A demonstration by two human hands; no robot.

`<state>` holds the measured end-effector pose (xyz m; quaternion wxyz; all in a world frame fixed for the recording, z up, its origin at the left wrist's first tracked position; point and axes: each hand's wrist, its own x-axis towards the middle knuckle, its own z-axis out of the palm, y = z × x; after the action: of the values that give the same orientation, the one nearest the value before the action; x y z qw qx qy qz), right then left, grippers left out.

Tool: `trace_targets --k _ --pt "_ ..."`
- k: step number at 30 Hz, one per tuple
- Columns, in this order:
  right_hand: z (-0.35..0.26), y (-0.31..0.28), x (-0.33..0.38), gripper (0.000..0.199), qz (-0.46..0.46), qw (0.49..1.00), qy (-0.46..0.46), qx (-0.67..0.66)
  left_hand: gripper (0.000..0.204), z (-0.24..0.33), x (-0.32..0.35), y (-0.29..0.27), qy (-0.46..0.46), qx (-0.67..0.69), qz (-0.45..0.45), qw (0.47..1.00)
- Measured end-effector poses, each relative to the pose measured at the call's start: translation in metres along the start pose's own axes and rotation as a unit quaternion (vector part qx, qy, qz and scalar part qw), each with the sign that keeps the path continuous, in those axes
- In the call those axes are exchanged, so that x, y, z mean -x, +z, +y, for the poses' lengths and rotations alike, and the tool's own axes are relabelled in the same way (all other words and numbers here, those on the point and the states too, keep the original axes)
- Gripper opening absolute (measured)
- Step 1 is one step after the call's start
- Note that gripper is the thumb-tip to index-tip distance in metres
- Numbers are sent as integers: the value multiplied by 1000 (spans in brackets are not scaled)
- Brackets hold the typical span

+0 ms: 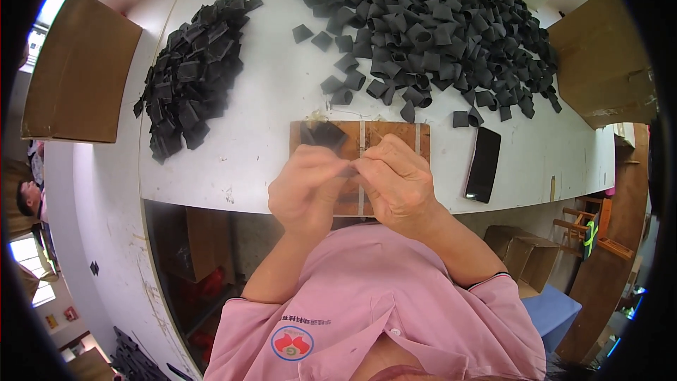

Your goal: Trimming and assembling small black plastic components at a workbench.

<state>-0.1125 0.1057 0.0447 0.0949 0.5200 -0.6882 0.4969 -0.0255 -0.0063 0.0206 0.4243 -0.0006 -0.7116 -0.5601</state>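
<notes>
cardboard boxes (81, 67), contents hidden, flank left hand (307, 187) and right hand (398, 182), pinching what seems a dark piece (348, 171).

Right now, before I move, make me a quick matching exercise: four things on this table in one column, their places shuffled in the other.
Things:
1. Phone
2. Wooden board
3. Smaller black pile
4. Larger black pile

Places:
A. Left part of the white table
B. Far side of the table, beyond the board
C. Beneath the left hand and right hand
D. Flat, just right of the board

Pairs: 1-D, 2-C, 3-A, 4-B
</notes>
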Motion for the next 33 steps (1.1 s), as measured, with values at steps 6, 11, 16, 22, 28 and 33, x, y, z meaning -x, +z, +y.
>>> trace_targets --k 6,11,16,22,28,33 --pt "24 -42 -44 14 -29 928 261 -264 20 -49 8 -14 -241 -82 51 966" --pt "46 -28 1 24 -4 864 428 -266 26 -102 18 -10 -171 -453 -103 869" --pt "22 -17 50 21 -88 854 463 -222 10 -115 18 -8 -152 -416 -134 886" --pt "3 -13 60 16 -154 924 325 -130 7 -87 13 -5 -126 -317 36 939" --pt "-20 7 64 34 -115 942 306 -84 6 -31 31 -8 -291 79 232 925" --pt "-25 25 62 39 -41 948 298 -108 5 6 54 6 -383 216 170 882"
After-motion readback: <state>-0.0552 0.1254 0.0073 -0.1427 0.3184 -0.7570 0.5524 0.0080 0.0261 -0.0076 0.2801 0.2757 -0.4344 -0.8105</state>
